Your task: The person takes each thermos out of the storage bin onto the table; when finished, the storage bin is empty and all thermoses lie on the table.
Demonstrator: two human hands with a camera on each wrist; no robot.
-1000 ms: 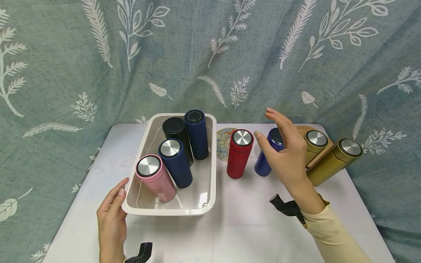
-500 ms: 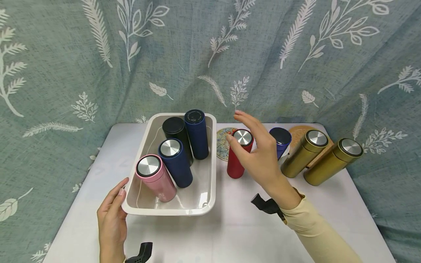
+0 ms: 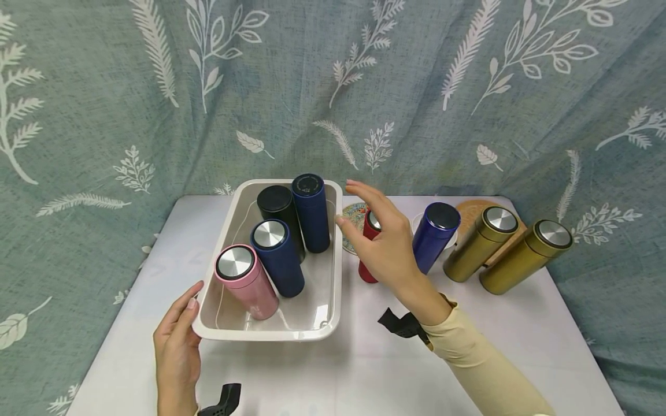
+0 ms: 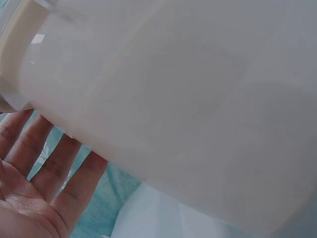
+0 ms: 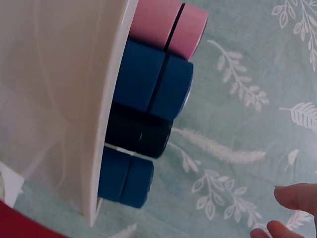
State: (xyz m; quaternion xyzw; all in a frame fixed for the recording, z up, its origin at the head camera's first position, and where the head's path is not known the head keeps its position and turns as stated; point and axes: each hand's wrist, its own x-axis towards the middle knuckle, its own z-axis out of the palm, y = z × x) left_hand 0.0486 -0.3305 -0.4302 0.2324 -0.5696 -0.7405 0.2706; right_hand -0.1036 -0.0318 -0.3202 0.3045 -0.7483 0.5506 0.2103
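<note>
My left hand touches the near left corner of a white plastic bin. In the left wrist view its straight fingers lie against the bin's outer wall. Four things is avoided here: several thermos bottles stand in the bin, among them a pink one, a navy one with a silver lid and a black one. My right hand, thumb and fingers spread around nothing, hovers by the bin's right rim. It partly hides a red thermos.
Right of the red thermos stand a shiny blue thermos and two gold ones. Behind them lie a round wooden board and a patterned round mat. A leaf-print curtain hangs along the white table's back and sides.
My right hand has moved left from in front of the blue and gold thermoses, past the red one, to the bin's right rim. The left hand and bin have stayed put.
</note>
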